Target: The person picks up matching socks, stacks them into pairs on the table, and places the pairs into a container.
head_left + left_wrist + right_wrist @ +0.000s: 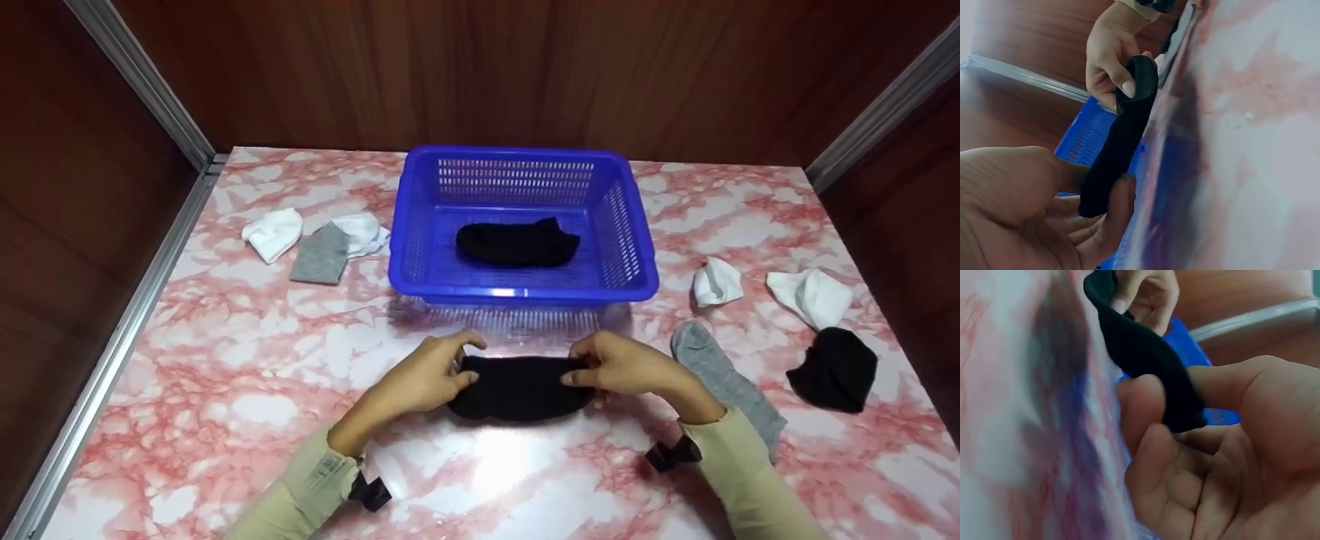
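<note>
Head: forearms angle in from the lower corners, left hand (431,373) and right hand (624,364) pinching opposite ends of a black sock (520,390), thumbs on the near face. Sock is over the marbled table (262,472), just in front of the blue basket (525,293); long axis left-right, toe direction unclear. Left wrist: left thumb and fingers pinch the lower end, sock slants up to right hand. Right wrist: right hand pinches the lower end, sock runs diagonally up-left to left hand.
</note>
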`<state>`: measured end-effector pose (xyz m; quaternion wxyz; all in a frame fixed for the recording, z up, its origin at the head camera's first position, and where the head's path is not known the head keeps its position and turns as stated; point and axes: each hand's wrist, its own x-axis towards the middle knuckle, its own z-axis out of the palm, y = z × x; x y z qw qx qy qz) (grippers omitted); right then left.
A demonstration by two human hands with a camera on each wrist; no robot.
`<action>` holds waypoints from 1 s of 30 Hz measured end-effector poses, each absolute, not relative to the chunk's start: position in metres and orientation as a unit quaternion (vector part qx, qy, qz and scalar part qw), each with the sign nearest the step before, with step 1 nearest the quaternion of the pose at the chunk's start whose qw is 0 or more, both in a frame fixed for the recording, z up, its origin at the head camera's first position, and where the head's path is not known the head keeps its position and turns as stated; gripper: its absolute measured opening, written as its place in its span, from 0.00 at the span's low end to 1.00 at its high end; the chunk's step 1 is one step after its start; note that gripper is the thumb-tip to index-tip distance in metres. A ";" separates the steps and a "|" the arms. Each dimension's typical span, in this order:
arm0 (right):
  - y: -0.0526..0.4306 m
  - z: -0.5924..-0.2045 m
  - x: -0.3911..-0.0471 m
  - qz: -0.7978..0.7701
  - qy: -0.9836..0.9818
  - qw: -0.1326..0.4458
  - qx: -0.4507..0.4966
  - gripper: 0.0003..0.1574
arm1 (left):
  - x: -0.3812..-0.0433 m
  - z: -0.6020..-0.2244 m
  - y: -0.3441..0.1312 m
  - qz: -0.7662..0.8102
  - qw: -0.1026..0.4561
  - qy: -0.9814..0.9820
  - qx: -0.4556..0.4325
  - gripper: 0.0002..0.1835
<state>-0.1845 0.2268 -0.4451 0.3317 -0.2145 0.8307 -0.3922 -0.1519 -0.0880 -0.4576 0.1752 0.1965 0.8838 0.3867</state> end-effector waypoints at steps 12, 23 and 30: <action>0.214 -0.432 -0.162 -0.227 0.931 0.117 -0.263 0.11 | -0.137 -0.454 -0.082 0.235 0.071 0.950 0.192 0.25; 0.193 -0.447 -0.146 -0.158 0.931 0.096 -0.315 0.22 | -0.126 -0.464 -0.069 0.197 0.092 0.929 0.300 0.20; 0.201 -0.443 -0.152 -0.165 0.936 0.163 -0.264 0.29 | -0.128 -0.467 -0.070 0.222 0.124 0.924 0.285 0.27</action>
